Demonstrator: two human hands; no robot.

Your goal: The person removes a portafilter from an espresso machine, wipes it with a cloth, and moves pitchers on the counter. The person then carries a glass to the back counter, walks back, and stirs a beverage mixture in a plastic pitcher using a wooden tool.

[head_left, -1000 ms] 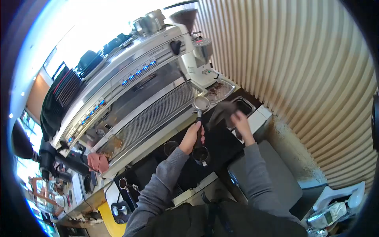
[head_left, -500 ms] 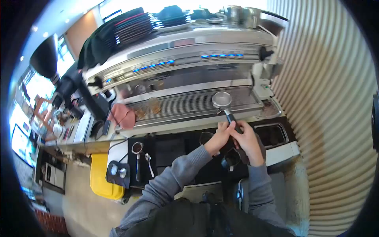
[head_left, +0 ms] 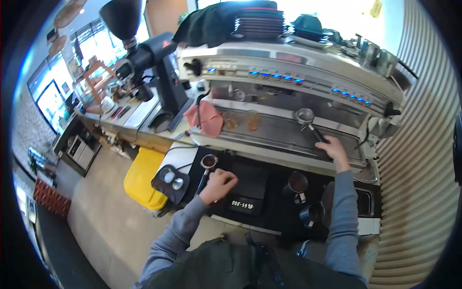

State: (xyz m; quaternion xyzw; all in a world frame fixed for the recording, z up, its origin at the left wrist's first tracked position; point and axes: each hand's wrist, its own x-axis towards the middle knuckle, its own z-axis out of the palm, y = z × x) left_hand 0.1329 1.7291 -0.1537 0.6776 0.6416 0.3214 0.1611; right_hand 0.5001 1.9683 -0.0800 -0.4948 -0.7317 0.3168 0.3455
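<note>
My right hand (head_left: 334,149) is closed on the black handle of an empty-looking portafilter (head_left: 305,116), whose basket is over the drip grate of the espresso machine (head_left: 284,139). On the black mat, my left hand (head_left: 219,185) is over the handle of a second portafilter (head_left: 209,162) that holds dark coffee grounds. Its fingers are curled, and whether they grip the handle or the small spoon beside it is hidden. A black scale (head_left: 248,204) with a lit display lies to the right of my left hand.
Two metal pitchers (head_left: 297,183) stand on the mat's right part. Glass cups (head_left: 252,120) and a pink cloth (head_left: 204,119) are on the machine's tray. A black grinder (head_left: 168,77) is at the left, above a yellow bin (head_left: 144,179). Stacked plates (head_left: 260,23) top the machine.
The view has turned left. My hands have parted; my right hand now has the empty portafilter over the grate, and my left has moved to the filled one. The dark cloth has left my right hand.
</note>
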